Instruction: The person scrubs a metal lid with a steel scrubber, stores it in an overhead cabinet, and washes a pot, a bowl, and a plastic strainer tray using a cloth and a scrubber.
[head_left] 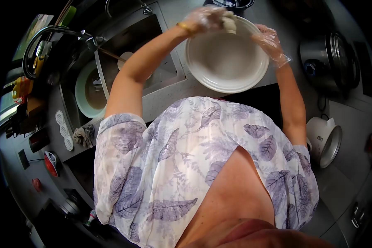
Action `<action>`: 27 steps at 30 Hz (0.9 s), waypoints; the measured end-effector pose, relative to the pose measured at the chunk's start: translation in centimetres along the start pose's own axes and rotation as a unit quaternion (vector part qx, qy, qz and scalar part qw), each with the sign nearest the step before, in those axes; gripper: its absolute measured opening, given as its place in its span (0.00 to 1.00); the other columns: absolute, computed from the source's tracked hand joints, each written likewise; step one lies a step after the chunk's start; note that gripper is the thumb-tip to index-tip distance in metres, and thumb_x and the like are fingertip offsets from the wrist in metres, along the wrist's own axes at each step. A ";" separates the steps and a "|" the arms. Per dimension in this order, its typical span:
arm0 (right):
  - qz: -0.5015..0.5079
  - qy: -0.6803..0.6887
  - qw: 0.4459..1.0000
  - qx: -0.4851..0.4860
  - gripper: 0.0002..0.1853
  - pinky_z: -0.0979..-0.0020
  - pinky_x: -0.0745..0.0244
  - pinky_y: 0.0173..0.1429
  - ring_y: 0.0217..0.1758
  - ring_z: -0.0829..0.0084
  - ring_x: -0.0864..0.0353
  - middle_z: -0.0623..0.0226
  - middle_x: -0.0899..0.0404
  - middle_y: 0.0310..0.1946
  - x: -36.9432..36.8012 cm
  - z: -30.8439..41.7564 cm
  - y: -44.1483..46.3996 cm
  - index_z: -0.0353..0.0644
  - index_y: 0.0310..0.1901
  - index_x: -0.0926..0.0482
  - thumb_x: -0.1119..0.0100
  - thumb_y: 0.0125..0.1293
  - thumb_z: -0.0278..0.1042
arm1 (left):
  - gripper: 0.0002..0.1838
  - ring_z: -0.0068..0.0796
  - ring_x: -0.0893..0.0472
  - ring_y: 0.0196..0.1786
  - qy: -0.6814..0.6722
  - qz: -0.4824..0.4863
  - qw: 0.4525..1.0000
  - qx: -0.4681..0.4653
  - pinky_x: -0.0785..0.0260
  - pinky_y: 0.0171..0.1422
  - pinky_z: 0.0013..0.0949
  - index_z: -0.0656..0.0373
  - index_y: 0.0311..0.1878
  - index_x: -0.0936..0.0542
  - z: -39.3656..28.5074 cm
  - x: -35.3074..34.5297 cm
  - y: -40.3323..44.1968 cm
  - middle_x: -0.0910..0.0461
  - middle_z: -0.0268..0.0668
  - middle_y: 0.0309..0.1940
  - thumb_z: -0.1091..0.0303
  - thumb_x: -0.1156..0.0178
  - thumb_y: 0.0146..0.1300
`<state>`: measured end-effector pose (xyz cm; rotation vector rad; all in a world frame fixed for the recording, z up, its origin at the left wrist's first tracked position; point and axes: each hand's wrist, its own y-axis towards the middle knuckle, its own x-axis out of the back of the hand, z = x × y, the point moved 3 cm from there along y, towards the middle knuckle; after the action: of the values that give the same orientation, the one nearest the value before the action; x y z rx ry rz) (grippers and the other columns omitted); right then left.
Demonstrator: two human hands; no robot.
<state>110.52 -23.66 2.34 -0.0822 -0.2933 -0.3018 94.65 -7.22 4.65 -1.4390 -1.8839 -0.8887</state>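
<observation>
leaf-print shirt (173, 165) foremost, left grip (208, 20) clasps a pale lump (230, 25), long axis pointing bodyward, while right grip (266, 40) holds the bowl (227, 62).

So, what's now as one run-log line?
left hand: holds pale lump over white bowl | right hand: at its right edge

A dark, curved faucet (56, 28) arches across the upper left of the frame, beside a double sink (167, 66); a pale green basin (82, 96) of murky liquid sits in its left compartment. A crumpled grey cloth (83, 137) lies lower left. A black cooker (324, 60) stands upper right, a white pot (319, 136) below it.
</observation>
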 end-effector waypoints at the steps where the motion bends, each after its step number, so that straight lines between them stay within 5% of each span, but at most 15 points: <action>1: -0.011 0.012 1.000 -0.019 0.21 0.78 0.27 0.39 0.33 0.77 0.22 0.64 0.21 0.33 0.0 -0.2 -0.2 0.31 0.45 0.24 0.36 0.49 0.33 | 0.18 0.38 0.21 0.39 -0.105 -0.042 0.992 0.050 0.29 0.44 0.38 0.52 0.48 0.25 1.9 -1.4 -2.3 0.21 0.40 0.36 0.56 0.45 0.56; 3: -0.016 0.024 1.000 -0.010 0.22 0.78 0.27 0.37 0.32 0.77 0.22 0.64 0.20 0.32 -0.1 0.2 -0.8 0.32 0.45 0.24 0.36 0.49 0.33 | 0.18 0.40 0.21 0.38 -0.040 -0.105 0.988 0.110 0.28 0.43 0.37 0.52 0.49 0.26 7.1 -6.1 -7.2 0.23 0.43 0.38 0.55 0.46 0.57; 4: -0.022 0.030 0.999 -0.004 0.22 0.78 0.26 0.37 0.32 0.77 0.22 0.64 0.20 0.32 0.0 0.5 -0.8 0.32 0.45 0.24 0.37 0.49 0.33 | 0.19 0.40 0.22 0.38 0.132 -0.126 0.976 0.115 0.27 0.42 0.36 0.53 0.50 0.26 9.4 -8.0 -8.3 0.24 0.44 0.39 0.55 0.47 0.58; 7: -0.017 -0.007 1.000 0.023 0.21 0.78 0.26 0.38 0.32 0.77 0.22 0.65 0.20 0.32 -0.6 1.7 -0.6 0.33 0.45 0.23 0.38 0.48 0.35 | 0.21 0.40 0.23 0.42 0.043 0.048 0.930 0.362 0.25 0.41 0.37 0.56 0.51 0.27 -1.7 -0.7 -10.1 0.28 0.47 0.45 0.52 0.49 0.60; 9: -0.028 -0.030 0.999 -0.013 0.20 0.77 0.27 0.38 0.32 0.77 0.22 0.65 0.20 0.31 -1.7 3.7 -0.8 0.34 0.44 0.22 0.38 0.49 0.35 | 0.22 0.43 0.24 0.43 0.235 -0.083 0.955 0.164 0.25 0.41 0.41 0.56 0.51 0.27 -1.1 -1.1 -11.3 0.31 0.50 0.48 0.51 0.49 0.60; 12: -0.035 -0.082 0.996 -0.021 0.20 0.76 0.27 0.39 0.32 0.77 0.22 0.65 0.20 0.31 -2.2 5.5 -1.0 0.35 0.43 0.21 0.39 0.49 0.38 | 0.19 0.45 0.26 0.44 0.270 -0.133 0.950 0.084 0.29 0.41 0.47 0.56 0.47 0.25 -2.7 -2.7 -10.7 0.31 0.48 0.47 0.55 0.47 0.57; 14: -0.023 -0.095 0.995 -0.004 0.20 0.75 0.27 0.39 0.32 0.77 0.22 0.65 0.20 0.31 -2.3 5.7 -1.0 0.36 0.43 0.21 0.38 0.49 0.39 | 0.13 0.42 0.27 0.43 0.207 -0.178 0.957 0.094 0.32 0.39 0.38 0.53 0.43 0.24 -4.4 -4.9 -8.7 0.27 0.43 0.41 0.61 0.45 0.55; 17: 0.001 -0.061 0.998 0.018 0.19 0.76 0.27 0.39 0.32 0.78 0.23 0.66 0.20 0.31 -2.4 4.7 -1.0 0.35 0.42 0.21 0.37 0.50 0.38 | 0.13 0.41 0.25 0.38 0.348 0.142 0.916 0.138 0.31 0.40 0.39 0.52 0.41 0.23 -6.5 -7.6 -5.3 0.25 0.42 0.36 0.59 0.45 0.53; 19: -0.010 -0.027 0.999 0.014 0.18 0.77 0.27 0.39 0.32 0.79 0.24 0.67 0.20 0.31 -2.7 4.3 -1.1 0.35 0.42 0.21 0.36 0.50 0.36 | 0.19 0.44 0.24 0.41 0.266 0.118 0.928 0.232 0.33 0.46 0.42 0.53 0.47 0.26 -3.7 -10.6 -3.4 0.26 0.44 0.42 0.60 0.43 0.50; 21: -0.019 -0.006 1.000 0.015 0.17 0.78 0.27 0.39 0.33 0.80 0.24 0.67 0.20 0.32 -3.3 4.5 -1.4 0.34 0.43 0.21 0.37 0.52 0.33 | 0.24 0.45 0.24 0.44 0.128 -0.003 0.925 0.359 0.34 0.51 0.43 0.54 0.51 0.28 -3.0 -12.7 -1.3 0.27 0.46 0.45 0.63 0.41 0.47; 23: -0.028 -0.012 0.999 0.039 0.16 0.78 0.27 0.39 0.33 0.81 0.24 0.67 0.20 0.33 -3.4 4.8 -1.7 0.33 0.43 0.22 0.37 0.53 0.31 | 0.28 0.45 0.25 0.47 -0.059 -0.224 0.840 0.491 0.34 0.53 0.44 0.54 0.54 0.29 -4.0 -14.0 0.4 0.26 0.45 0.46 0.67 0.40 0.44; 27: -0.032 -0.039 0.993 0.104 0.16 0.79 0.27 0.40 0.34 0.81 0.24 0.67 0.20 0.34 -2.7 5.8 -1.9 0.33 0.45 0.23 0.38 0.54 0.27 | 0.28 0.44 0.29 0.53 0.005 -0.124 0.985 0.123 0.38 0.60 0.42 0.64 0.54 0.32 -6.1 -15.2 -2.5 0.29 0.48 0.49 0.70 0.42 0.47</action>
<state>105.87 -24.01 7.14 0.1210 -0.4034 -0.3305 96.09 -21.19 -4.10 -1.0676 -2.1131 -0.7420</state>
